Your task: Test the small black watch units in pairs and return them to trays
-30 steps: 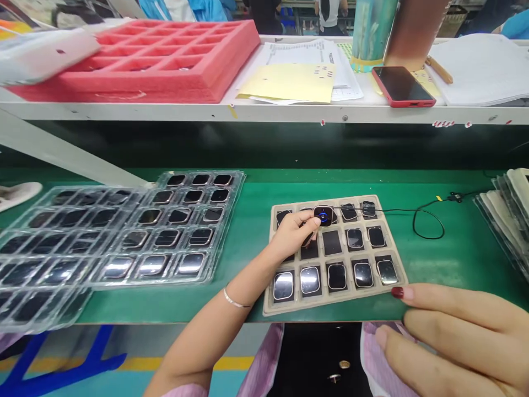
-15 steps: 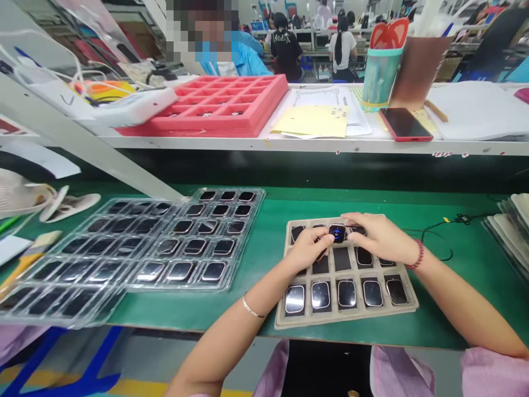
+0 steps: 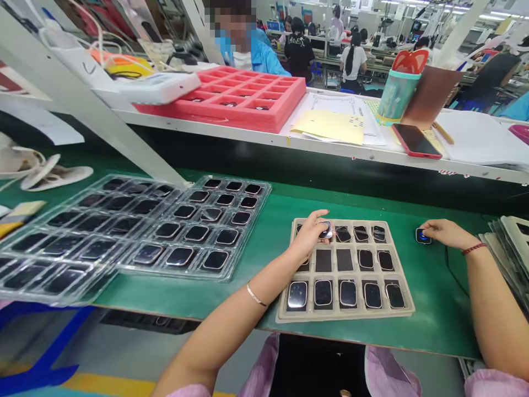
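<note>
My left hand [image 3: 305,238] is over the upper left of a beige compartment tray [image 3: 409,300], its fingers closed on a smartwatch body [image 3: 325,229] with a pale, shiny face. Right of the tray, my right hand [image 3: 448,234] pinches a second watch body, a lit smartwatch [image 3: 423,236] glowing blue, at or just above the green table. Dark-screened watch bodies sit in most of the tray's compartments. Two middle-row compartments show bare dark padding [image 3: 344,260]. My left hand partly covers the tray's upper left compartments.
Clear plastic trays [image 3: 231,264] of watch bodies lie to the left. A black cable [image 3: 454,273] runs below my right hand, beside stacked trays [image 3: 506,259]. The shelf carries a red foam tray [image 3: 285,105], papers, a phone [image 3: 416,140] and a pen cup [image 3: 397,96]. A person sits opposite.
My right hand has moved right, off the tray, carrying the lit watch. My left hand stays over the tray's upper left with a watch in its fingers. The view has tilted slightly.
</note>
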`<state>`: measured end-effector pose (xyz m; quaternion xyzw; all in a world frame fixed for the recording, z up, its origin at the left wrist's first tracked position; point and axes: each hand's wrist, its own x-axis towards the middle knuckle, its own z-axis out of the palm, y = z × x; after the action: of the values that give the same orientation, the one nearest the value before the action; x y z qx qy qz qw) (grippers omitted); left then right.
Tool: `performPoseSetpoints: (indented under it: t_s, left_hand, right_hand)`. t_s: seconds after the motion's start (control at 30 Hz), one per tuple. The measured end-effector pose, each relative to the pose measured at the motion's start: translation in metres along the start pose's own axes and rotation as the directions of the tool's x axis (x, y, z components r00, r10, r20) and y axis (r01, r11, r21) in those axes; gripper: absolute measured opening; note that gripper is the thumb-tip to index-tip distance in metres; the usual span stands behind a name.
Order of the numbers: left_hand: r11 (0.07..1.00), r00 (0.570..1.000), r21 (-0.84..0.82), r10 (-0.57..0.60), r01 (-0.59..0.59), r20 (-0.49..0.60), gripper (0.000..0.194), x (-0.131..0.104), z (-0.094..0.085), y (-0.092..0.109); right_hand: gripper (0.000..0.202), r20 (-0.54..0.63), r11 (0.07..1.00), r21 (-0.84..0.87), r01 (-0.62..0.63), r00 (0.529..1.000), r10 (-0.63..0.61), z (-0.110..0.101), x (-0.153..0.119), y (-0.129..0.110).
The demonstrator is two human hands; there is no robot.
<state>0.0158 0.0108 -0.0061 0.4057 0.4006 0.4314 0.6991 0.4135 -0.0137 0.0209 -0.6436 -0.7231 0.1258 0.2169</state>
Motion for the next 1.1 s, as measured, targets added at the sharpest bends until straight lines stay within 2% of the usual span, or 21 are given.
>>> performPoseSetpoints:
  t_s: [0.07, 0.13, 0.17, 0.2, 0.3, 0.37, 0.43, 0.5, 0.57, 0.6, 0.67, 0.73, 0.8, 0.87, 0.97, 1.1]
  left_hand:
    - [1.000, 0.999, 0.011, 0.003, -0.003, 0.037, 0.047, 0.000, -0.001, 0.000]
    - [0.999, 0.996, 0.037, 0.004, -0.008, 0.088, 0.044, -0.002, -0.001, -0.001]
    - [0.999, 0.994, 0.050, 0.006, -0.012, 0.109, 0.040, -0.002, -0.002, -0.001]
    - [0.998, 0.992, 0.064, 0.006, -0.015, 0.125, 0.037, -0.002, -0.002, -0.002]
    - [0.996, 0.991, 0.084, 0.000, -0.011, 0.134, 0.035, -0.002, -0.002, -0.001]
    - [0.998, 0.992, 0.065, -0.014, 0.006, 0.128, 0.041, -0.003, -0.002, 0.000]
    - [0.999, 0.991, 0.047, -0.025, 0.019, 0.130, 0.046, -0.003, -0.002, 0.000]
    - [0.998, 0.989, 0.056, -0.022, 0.014, 0.144, 0.046, -0.004, -0.002, 0.000]
    - [0.997, 0.987, 0.070, -0.021, 0.010, 0.159, 0.044, -0.004, -0.002, -0.001]
    - [0.998, 0.986, 0.069, -0.027, 0.016, 0.162, 0.044, -0.004, -0.002, -0.001]
    - [0.998, 0.986, 0.043, -0.044, 0.038, 0.158, 0.046, -0.004, -0.003, -0.001]
    - [0.999, 0.987, -0.003, -0.051, 0.052, 0.151, 0.047, -0.005, -0.004, 0.000]
    - [0.998, 0.988, -0.040, -0.048, 0.055, 0.145, 0.049, -0.006, -0.004, 0.003]
    - [0.997, 0.988, -0.054, -0.049, 0.057, 0.150, 0.052, -0.008, -0.003, 0.005]
    - [0.996, 0.983, -0.057, -0.060, 0.071, 0.171, 0.057, -0.009, -0.002, 0.007]
    - [0.995, 0.981, -0.055, -0.069, 0.080, 0.182, 0.056, -0.008, -0.001, 0.003]
  right_hand:
    - [0.006, -0.008, 0.997, -0.077, -0.033, 0.999, 0.032, -0.002, -0.009, 0.005]
    - [0.014, -0.022, 0.990, -0.137, -0.034, 0.999, 0.031, 0.006, -0.015, -0.012]
    - [0.016, -0.020, 0.988, -0.151, -0.014, 1.000, 0.011, 0.014, -0.018, -0.028]
    - [0.018, 0.031, 0.986, -0.160, 0.044, 0.999, -0.039, 0.023, -0.021, -0.048]
    - [0.022, 0.261, 0.967, -0.103, 0.234, 0.944, -0.200, 0.053, -0.028, -0.112]
    - [0.017, 0.297, 0.935, -0.202, 0.292, 0.928, -0.226, 0.067, -0.034, -0.144]
    - [0.011, 0.298, 0.917, -0.244, 0.315, 0.924, -0.238, 0.073, -0.039, -0.160]
    - [0.006, 0.289, 0.940, -0.147, 0.309, 0.922, -0.258, 0.075, -0.040, -0.165]
    - [0.012, 0.282, 0.960, 0.129, 0.248, 0.919, -0.275, 0.077, -0.037, -0.164]
    - [0.016, 0.284, 0.934, 0.313, 0.174, 0.921, -0.267, 0.080, -0.032, -0.163]
    - [0.018, 0.308, 0.766, 0.642, -0.040, 0.928, -0.209, 0.090, -0.021, -0.161]
    - [0.016, 0.334, 0.536, 0.815, -0.223, 0.935, -0.119, 0.103, -0.008, -0.159]
    - [0.021, 0.330, 0.360, 0.887, -0.289, 0.943, -0.054, 0.115, 0.002, -0.158]
    - [0.033, 0.314, 0.224, 0.928, -0.297, 0.948, -0.046, 0.123, 0.008, -0.156]
    - [0.045, 0.312, 0.095, 0.948, -0.304, 0.946, -0.083, 0.125, 0.008, -0.151]
    - [0.044, 0.306, 0.069, 0.951, -0.300, 0.947, -0.098, 0.123, 0.005, -0.144]
